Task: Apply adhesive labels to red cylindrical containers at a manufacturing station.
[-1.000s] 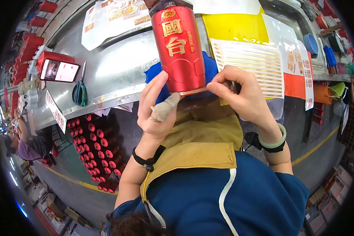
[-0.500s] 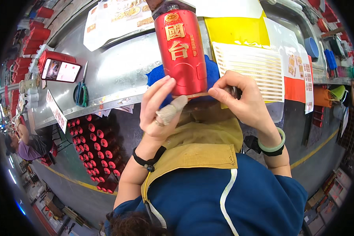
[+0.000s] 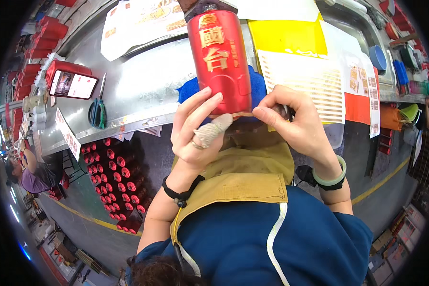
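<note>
A glossy red bottle (image 3: 221,88) with raised gold characters lies on a blue cloth (image 3: 258,88), its base toward me. A thin gold-coloured strip (image 3: 243,115) runs along the base edge. My left hand (image 3: 194,128) grips the bottle's lower left corner, fingers against its side. The thumb, in a pale cloth finger cover, presses at the strip on the base edge. At the lower right corner, my right hand (image 3: 295,119) is closed in a pinch of thumb and forefinger at the strip's end. Its other fingers are curled, and what lies under them is hidden.
A sheet of gold strips (image 3: 302,86) and a yellow sheet (image 3: 288,38) lie right of the bottle. Scissors (image 3: 97,113) and a phone (image 3: 74,85) are on the metal table's left. Several red bottles (image 3: 121,171) stand below. A person (image 3: 31,169) sits at far left.
My left thumb has slid slightly to the right along the bottle's base edge, and the left fingers have shifted with it. My right hand has hardly moved.
</note>
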Tool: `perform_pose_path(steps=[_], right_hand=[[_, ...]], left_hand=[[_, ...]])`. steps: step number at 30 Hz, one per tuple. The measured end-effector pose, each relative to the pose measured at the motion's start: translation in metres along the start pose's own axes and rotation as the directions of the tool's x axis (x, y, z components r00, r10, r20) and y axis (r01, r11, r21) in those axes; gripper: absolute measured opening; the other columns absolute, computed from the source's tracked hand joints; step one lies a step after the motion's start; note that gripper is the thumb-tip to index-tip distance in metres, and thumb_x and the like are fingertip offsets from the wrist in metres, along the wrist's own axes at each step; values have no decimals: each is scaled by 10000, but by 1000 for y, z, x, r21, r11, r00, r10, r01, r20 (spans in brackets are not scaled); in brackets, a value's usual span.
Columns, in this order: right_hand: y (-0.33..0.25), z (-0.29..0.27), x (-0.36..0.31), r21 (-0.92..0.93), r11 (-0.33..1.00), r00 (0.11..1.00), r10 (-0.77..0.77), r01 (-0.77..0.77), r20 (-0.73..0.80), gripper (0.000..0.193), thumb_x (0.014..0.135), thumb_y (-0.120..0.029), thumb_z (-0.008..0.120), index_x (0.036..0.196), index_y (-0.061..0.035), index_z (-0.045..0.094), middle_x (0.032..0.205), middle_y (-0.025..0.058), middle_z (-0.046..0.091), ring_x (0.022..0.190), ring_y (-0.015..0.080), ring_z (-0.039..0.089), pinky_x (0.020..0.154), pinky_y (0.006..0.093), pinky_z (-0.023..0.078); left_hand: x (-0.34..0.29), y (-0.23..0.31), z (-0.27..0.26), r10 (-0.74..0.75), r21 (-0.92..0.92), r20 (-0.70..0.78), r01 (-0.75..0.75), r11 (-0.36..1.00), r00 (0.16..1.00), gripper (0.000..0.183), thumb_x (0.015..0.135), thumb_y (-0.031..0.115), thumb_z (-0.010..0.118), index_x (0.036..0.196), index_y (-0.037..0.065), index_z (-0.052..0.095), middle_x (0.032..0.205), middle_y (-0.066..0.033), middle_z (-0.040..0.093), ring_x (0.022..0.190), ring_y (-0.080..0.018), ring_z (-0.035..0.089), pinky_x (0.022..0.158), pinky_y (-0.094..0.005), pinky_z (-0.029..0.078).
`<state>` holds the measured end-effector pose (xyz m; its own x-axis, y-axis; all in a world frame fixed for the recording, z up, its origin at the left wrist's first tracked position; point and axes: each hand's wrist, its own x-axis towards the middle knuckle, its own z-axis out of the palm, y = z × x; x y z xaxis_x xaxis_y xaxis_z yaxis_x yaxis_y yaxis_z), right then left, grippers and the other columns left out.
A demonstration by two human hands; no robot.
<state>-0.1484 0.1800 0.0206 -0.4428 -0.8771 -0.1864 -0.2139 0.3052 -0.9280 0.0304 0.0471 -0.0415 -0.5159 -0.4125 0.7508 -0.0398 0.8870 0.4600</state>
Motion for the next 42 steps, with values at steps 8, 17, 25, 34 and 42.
perform_pose_path(steps=[8,17,25,34,42], right_hand=[[1,1,1,-11,999,999,-39,39,17,210,927,-200,801,913,5,758,773,31,649,633,89,498,587,281,411],[4,-3,1,-18,1000,1000,-6,7,19,220,934,-203,798,913,12,761,775,21,649,637,81,490,591,277,408],[1,-1,2,6,1000,1000,3,-3,16,213,932,-195,792,918,15,764,779,36,656,644,93,512,596,285,419],[7,-3,4,-9,1000,1000,-7,7,13,210,940,-197,782,943,13,775,775,32,654,651,91,507,602,282,416],[6,1,5,-5,1000,1000,-9,9,12,225,932,-211,790,928,13,770,761,34,650,642,98,499,600,291,418]], left_hand=[[-19,-3,2,-200,-157,-31,192,969,979,491,772,-89,869,1232,-75,697,1280,-211,695,1174,-314,692,1027,-406,584],[-7,0,-6,15,77,3,-15,997,1000,446,729,-32,895,1152,-43,754,1251,-168,734,1132,-339,691,964,-410,579],[-7,-5,2,-3,-24,-21,2,1000,1000,434,731,-2,912,1138,-9,760,1221,-156,738,1135,-338,702,963,-413,586],[-5,6,-1,75,155,5,-75,985,997,237,796,90,846,1031,102,820,1362,-174,681,1260,-367,613,1004,-433,562],[-11,-3,12,-128,-190,-90,109,976,988,247,780,-73,824,984,62,787,1238,-141,734,1165,-404,688,972,-442,619]])
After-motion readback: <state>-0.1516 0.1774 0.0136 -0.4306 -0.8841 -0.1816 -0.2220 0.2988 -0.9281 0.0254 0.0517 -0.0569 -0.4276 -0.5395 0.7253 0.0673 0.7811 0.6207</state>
